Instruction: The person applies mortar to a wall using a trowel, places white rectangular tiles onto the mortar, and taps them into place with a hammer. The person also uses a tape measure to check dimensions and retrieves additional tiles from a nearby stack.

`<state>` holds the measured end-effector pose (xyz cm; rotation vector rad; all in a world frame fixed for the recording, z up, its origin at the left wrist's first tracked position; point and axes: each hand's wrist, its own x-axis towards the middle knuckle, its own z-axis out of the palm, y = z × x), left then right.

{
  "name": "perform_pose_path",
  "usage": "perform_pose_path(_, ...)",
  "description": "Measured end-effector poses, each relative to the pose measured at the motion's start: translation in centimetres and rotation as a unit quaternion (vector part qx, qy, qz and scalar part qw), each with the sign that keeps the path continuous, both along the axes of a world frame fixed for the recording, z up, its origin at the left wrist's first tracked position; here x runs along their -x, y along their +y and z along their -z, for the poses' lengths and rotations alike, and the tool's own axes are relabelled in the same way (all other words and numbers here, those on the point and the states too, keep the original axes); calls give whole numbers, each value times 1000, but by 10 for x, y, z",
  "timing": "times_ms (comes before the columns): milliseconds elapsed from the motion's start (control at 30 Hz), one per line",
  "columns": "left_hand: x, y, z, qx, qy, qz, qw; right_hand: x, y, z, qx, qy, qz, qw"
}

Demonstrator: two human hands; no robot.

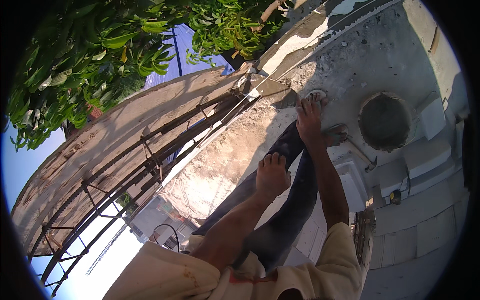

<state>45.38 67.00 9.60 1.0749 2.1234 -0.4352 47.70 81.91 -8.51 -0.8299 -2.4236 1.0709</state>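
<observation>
My right hand (308,119) reaches down in front of my feet, its fingers curled round the handle end of a trowel (276,93). The grey-brown blade points away to the left, against the rough edge of the masonry by a taut white string (280,74). Most of the handle is hidden under my fingers. My left hand (273,176) rests on my dark-trousered knee (286,145), fingers draped over it and holding nothing. Right of my feet stands a round container (366,102) with grey mix (384,122) inside.
A hammer (364,156) lies near my sandalled foot (336,134). White blocks (427,155) are stacked at right, with a tape measure (395,197) on them. A rebar cage (150,162) and a wooden board (112,125) run along the left, below leafy branches (117,42).
</observation>
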Motion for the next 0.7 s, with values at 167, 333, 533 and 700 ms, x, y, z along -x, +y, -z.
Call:
perform_pose_path(167, -2, 1, -1, -2, 2, 15, 1000, -44, -27, 2, 52, -16, -10, 998)
perform_pose_path(333, 1, 6, -4, -4, 0, 30, 1000, -83, -42, -41, 186, 15, 21, 982)
perform_pose_path(533, 0, 8, -4, -5, -8, 34, 999, -18, -9, -100, 562, 93, 54, 820)
perform_pose_path(700, -1, 9, 0, -9, -10, 48, 999, 27, -9, -59, 427, 67, 49, 901)
